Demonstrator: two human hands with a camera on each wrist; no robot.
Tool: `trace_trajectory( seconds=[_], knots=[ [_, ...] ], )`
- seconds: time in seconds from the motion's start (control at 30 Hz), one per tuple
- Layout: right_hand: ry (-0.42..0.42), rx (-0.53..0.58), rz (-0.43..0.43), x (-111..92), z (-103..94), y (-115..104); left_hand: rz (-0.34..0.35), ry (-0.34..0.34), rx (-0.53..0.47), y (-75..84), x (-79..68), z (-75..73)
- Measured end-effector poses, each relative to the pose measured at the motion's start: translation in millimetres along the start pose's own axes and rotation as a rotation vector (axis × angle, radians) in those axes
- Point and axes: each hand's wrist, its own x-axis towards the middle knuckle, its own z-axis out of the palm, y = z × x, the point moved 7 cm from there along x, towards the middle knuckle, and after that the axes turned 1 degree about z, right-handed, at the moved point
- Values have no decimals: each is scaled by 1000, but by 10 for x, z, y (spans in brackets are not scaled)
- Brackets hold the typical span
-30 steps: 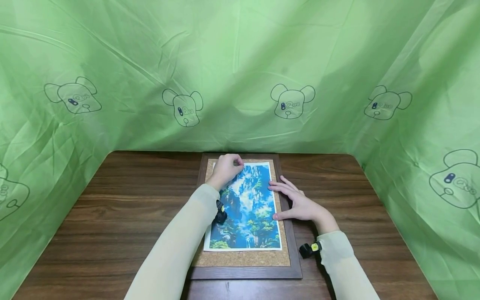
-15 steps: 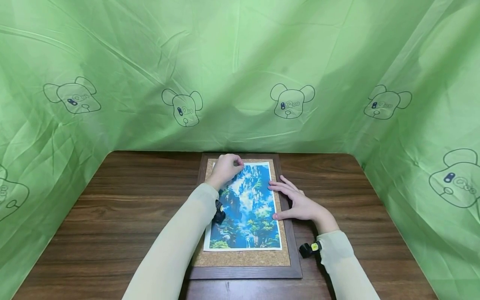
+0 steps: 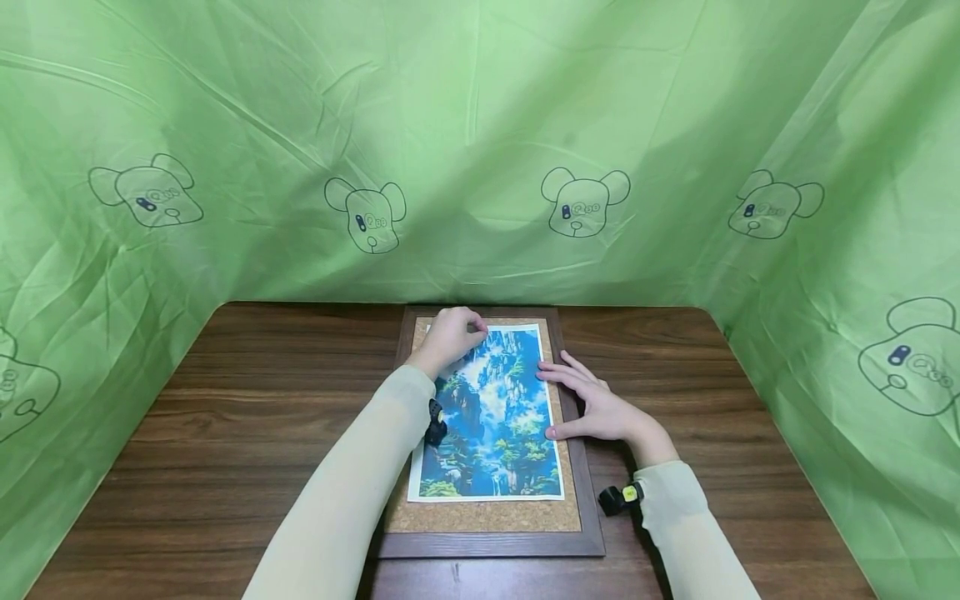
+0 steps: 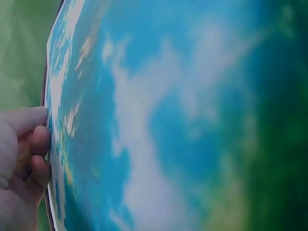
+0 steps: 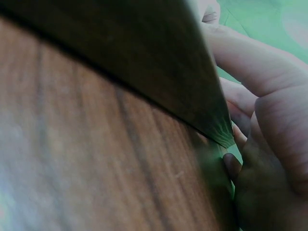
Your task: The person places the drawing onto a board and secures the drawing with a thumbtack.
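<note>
A white-bordered landscape print (image 3: 487, 417) in blue and green lies on a cork board (image 3: 495, 518) with a dark wooden frame (image 3: 491, 546). At the print's top edge, left of its middle, is my left hand (image 3: 452, 335). Its thumb and index finger come together there, the other fingers curled; I cannot tell whether a small thing is between them. In the left wrist view, the left hand's fingertips (image 4: 41, 139) are right at the print's edge. My right hand (image 3: 600, 408) spreads over the frame's right side, its fingertips resting at the print's right edge.
The board lies on a dark brown wooden table (image 3: 262, 417), reaching near its back edge. Green curtains (image 3: 480, 167) with bear outlines stand behind and on both sides. A small black wrist camera (image 3: 615, 500) hangs beside the frame's right side.
My left forearm and wrist have shifted very slightly left, while its fingertips keep to the same spot. The right hand, print and board have not moved.
</note>
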Motion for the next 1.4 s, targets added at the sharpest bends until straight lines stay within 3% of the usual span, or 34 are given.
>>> trace_trajectory(
  seconds=[0.33, 1.07, 1.4],
  knots=[
    [1, -1, -6, 7, -14, -24, 94, 5, 96, 48, 24, -18],
    [3, 15, 3, -6, -49, -33, 100, -167, 186, 201, 25, 13],
    [0, 12, -7, -6, -8, -41, 132, -175, 177, 144, -21, 38]
  ],
)
